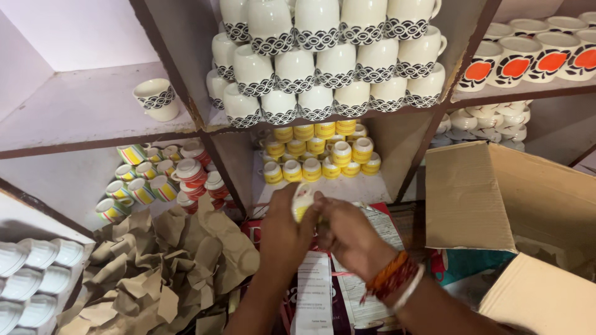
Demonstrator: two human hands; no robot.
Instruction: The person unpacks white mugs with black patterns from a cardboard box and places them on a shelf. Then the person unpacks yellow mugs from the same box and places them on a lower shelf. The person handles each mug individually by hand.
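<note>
Both hands, left hand [282, 232] and right hand [347, 232], close their fingers around one small yellow-banded cup [302, 201].

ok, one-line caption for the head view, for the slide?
Both hands, left hand and right hand, hold a small yellow-banded cup before shelves of stacked cups, beside an open cardboard box.

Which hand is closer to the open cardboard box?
The right hand. It sits just left of the cardboard box, while the left hand is farther away on the other side of it. Both hands hold a small yellow-and-white cup between them.
</note>
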